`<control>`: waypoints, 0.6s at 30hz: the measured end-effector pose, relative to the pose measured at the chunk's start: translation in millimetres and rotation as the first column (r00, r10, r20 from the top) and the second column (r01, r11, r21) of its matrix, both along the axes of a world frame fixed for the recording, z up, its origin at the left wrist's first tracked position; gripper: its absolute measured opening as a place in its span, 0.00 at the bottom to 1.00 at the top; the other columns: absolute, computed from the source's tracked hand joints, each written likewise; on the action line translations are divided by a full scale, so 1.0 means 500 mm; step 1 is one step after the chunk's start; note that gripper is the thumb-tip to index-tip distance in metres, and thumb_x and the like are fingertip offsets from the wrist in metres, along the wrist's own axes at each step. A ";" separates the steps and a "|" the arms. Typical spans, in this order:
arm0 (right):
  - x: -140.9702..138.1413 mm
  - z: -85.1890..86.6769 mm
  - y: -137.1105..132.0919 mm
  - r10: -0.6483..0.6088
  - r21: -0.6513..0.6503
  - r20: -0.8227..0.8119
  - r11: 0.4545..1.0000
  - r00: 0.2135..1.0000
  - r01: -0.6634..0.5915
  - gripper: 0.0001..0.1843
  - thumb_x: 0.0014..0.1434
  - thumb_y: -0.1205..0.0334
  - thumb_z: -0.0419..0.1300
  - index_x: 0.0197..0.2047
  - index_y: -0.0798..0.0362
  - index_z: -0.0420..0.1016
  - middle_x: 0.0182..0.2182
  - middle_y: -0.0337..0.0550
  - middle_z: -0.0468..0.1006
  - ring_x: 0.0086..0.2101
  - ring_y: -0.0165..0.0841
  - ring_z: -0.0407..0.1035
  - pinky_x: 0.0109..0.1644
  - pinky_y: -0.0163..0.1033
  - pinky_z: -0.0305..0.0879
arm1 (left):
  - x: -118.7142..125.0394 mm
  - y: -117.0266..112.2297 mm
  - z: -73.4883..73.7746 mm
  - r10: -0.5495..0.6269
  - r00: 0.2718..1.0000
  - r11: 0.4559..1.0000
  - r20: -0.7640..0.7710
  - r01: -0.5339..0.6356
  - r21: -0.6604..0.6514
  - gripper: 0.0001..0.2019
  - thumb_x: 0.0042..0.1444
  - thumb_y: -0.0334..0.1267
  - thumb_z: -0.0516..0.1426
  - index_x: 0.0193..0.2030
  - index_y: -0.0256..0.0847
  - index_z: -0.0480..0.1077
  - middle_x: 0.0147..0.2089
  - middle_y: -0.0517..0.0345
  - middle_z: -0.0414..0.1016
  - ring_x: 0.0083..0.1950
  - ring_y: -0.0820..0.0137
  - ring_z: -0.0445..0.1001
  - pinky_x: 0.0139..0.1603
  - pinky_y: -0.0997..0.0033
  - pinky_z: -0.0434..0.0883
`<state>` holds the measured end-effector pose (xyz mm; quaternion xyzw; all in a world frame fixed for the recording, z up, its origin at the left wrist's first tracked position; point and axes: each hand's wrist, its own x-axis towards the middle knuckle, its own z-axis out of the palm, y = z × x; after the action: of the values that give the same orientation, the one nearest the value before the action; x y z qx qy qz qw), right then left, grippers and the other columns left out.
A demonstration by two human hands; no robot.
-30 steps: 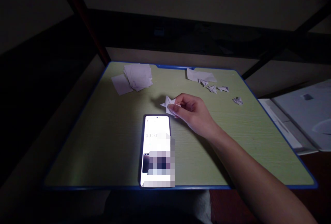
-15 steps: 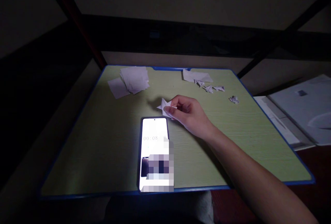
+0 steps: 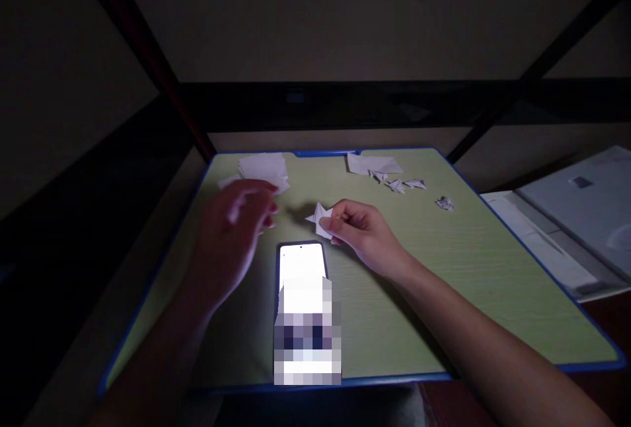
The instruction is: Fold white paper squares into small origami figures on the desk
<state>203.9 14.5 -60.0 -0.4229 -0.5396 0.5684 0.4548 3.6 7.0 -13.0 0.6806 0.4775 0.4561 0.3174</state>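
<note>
My right hand (image 3: 362,230) pinches a small white origami piece (image 3: 323,220) between thumb and fingers. Pointed flaps stick out from the paper at its left and top, and part of it is hidden behind the fingers. Off to the left, my left hand (image 3: 236,236) hovers over the table, slightly blurred, its fingers loosely bent and apart. I see nothing in it. Below the folded paper lies a phone (image 3: 302,263) with a bright screen, its lower part covered by pixel blocks.
A stack of white paper squares (image 3: 263,167) lies at the back left of the green table (image 3: 404,322). At the back right are a paper sheet (image 3: 372,164), several small folded pieces (image 3: 396,186) and a crumpled bit (image 3: 445,203). A white box (image 3: 586,217) stands beyond the right edge.
My left hand has come into view from the lower left. My right hand still pinches the origami piece. The view has tilted up a little, and the phone's timer digits no longer show.
</note>
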 end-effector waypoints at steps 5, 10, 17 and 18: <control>0.001 -0.003 -0.001 -0.007 0.021 0.013 1.000 1.000 0.007 0.14 0.51 0.56 0.67 0.25 0.54 0.68 0.18 0.32 0.66 0.20 0.23 0.56 0.25 0.35 0.48 | 0.083 0.038 -0.029 -0.094 0.995 0.987 -0.024 0.090 -0.132 0.09 0.57 0.39 0.55 0.34 0.35 0.73 0.30 0.57 0.75 0.30 0.75 0.70 0.29 0.75 0.67; -0.003 -0.004 -0.004 0.003 0.023 0.040 1.000 0.999 -0.004 0.17 0.50 0.51 0.66 0.24 0.55 0.67 0.17 0.32 0.64 0.19 0.22 0.53 0.23 0.34 0.46 | 0.093 0.043 -0.061 -0.098 0.991 0.981 0.087 0.111 -0.157 0.07 0.52 0.34 0.56 0.25 0.35 0.69 0.22 0.62 0.70 0.24 0.78 0.68 0.24 0.78 0.64; -0.005 -0.002 -0.004 0.023 0.037 0.044 0.999 0.999 -0.025 0.10 0.52 0.58 0.65 0.32 0.57 0.72 0.21 0.33 0.68 0.22 0.23 0.59 0.26 0.34 0.53 | 0.073 0.043 -0.085 -0.058 0.970 0.986 0.237 0.092 -0.137 0.05 0.49 0.35 0.58 0.25 0.37 0.69 0.22 0.64 0.69 0.23 0.78 0.69 0.23 0.79 0.67; -0.005 -0.002 -0.004 0.015 0.048 0.043 0.999 0.999 -0.017 0.09 0.52 0.60 0.65 0.33 0.57 0.73 0.21 0.34 0.68 0.23 0.23 0.60 0.26 0.34 0.54 | 0.072 0.044 -0.086 -0.053 0.969 0.987 0.241 0.088 -0.136 0.05 0.49 0.35 0.58 0.25 0.37 0.69 0.21 0.64 0.69 0.22 0.78 0.69 0.23 0.79 0.67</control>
<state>201.7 12.5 -60.7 -0.4195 -0.5661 0.5497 0.4489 39.7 29.1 -56.1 0.6129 0.4437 0.4865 0.4368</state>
